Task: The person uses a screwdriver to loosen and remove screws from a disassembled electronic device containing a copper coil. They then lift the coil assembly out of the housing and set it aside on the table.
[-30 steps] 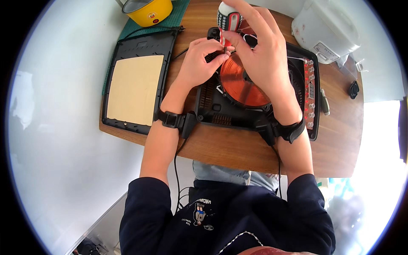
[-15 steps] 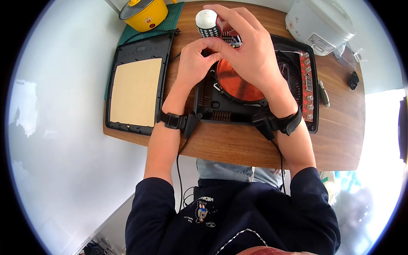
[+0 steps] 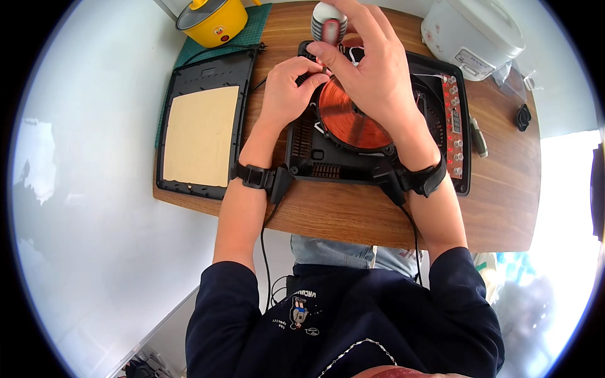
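Note:
My right hand grips a thick-handled screwdriver, white, black and red, held upright over the back of an open black appliance housing. My left hand is closed in a pinch at the lower end of the tool; what its fingertips hold is too small and hidden to make out. Just below both hands lies a round copper coil inside the housing, partly covered by my right hand. A strip circuit board with clear buttons, red lights and a small display runs along the housing's right side.
A black cover with a beige sheet lies left on the wooden table. Behind it are a yellow pot and green mat. At right are a white cooker, pale tool and black plug.
The screwdriver handle has swung about between the frames, most recently to the right, turning its red side into view. My right thumb has shifted on it. My left hand stays pinched nearby.

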`<move>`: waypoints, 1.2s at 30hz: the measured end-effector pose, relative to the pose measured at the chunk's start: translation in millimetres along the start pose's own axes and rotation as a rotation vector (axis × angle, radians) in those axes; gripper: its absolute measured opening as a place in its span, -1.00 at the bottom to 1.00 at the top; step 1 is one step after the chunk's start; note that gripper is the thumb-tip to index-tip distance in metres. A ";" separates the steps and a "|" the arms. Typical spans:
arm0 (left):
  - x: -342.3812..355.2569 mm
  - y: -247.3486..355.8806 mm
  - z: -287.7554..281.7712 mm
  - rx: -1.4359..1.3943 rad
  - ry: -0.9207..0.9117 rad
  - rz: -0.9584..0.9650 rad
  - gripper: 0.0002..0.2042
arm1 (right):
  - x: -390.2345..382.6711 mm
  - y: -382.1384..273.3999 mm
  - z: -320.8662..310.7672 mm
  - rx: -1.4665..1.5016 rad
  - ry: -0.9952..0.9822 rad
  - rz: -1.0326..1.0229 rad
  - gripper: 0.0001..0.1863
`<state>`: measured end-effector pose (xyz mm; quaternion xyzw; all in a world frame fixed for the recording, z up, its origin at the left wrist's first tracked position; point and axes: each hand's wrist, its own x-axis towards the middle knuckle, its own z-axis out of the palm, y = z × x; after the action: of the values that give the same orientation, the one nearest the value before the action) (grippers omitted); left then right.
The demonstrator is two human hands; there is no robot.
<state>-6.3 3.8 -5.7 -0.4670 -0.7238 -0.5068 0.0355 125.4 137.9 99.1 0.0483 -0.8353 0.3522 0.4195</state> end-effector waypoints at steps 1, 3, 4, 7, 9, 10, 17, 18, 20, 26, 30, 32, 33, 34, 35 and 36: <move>-1.6 -0.2 0.0 -0.015 0.000 -0.061 -0.88 | 0.0 -3.1 -1.3 0.000 -0.019 0.021 -0.40; -0.6 1.8 0.3 -0.021 -0.006 -0.082 -0.87 | -0.6 11.9 4.7 0.006 0.032 -0.057 -0.41; -0.3 2.6 0.7 -0.023 -0.009 -0.093 -0.86 | -1.0 17.1 6.8 0.010 0.057 -0.096 -0.42; 0.6 0.0 2.2 -0.034 0.005 0.008 -0.86 | -1.4 15.7 7.4 -0.003 0.050 -0.024 -0.42; 3.6 -1.4 2.8 -0.036 0.013 0.095 -0.86 | -0.7 20.5 7.9 -0.012 0.087 -0.085 -0.43; 4.6 -1.4 3.0 -0.037 0.017 0.138 -0.86 | -0.6 22.4 8.2 -0.016 0.106 -0.115 -0.44; -2.2 2.3 -0.2 -0.019 0.014 -0.120 -0.85 | -0.7 14.9 8.0 0.090 0.027 -0.084 -0.45; -1.4 3.3 -0.2 -0.021 0.006 -0.144 -0.84 | -1.1 16.3 8.0 0.094 0.021 -0.090 -0.45; -1.2 3.6 0.5 -0.048 0.000 -0.130 -0.84 | -1.6 17.5 8.6 0.081 0.031 -0.097 -0.45; 3.2 -4.9 2.5 -0.061 0.021 0.115 -0.84 | -1.3 18.8 6.8 0.065 0.021 -0.066 -0.45; 0.4 3.0 -0.2 -0.055 0.010 -0.051 -0.84 | -0.3 18.1 8.2 0.077 0.031 -0.120 -0.45; -1.4 4.9 -0.8 -0.049 0.014 -0.121 -0.84 | -0.8 13.2 7.1 0.078 0.005 -0.099 -0.46; -2.0 4.5 -1.1 -0.046 0.014 -0.138 -0.84 | -0.2 7.7 4.2 0.077 -0.018 -0.070 -0.46; -2.7 4.0 -1.3 -0.043 0.014 -0.155 -0.83 | 0.2 4.9 2.9 0.076 -0.041 -0.040 -0.46; -2.7 2.6 -0.2 -0.055 0.014 -0.115 -0.83 | -0.4 7.3 4.2 0.059 -0.014 -0.056 -0.46; -2.2 0.1 1.4 -0.068 0.014 -0.076 -0.83 | -1.3 12.6 6.9 0.042 0.013 -0.072 -0.46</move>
<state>-4.3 3.5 -7.5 -0.4367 -0.7232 -0.5351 0.0053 116.9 142.7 88.5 0.0850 -0.8226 0.3546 0.4362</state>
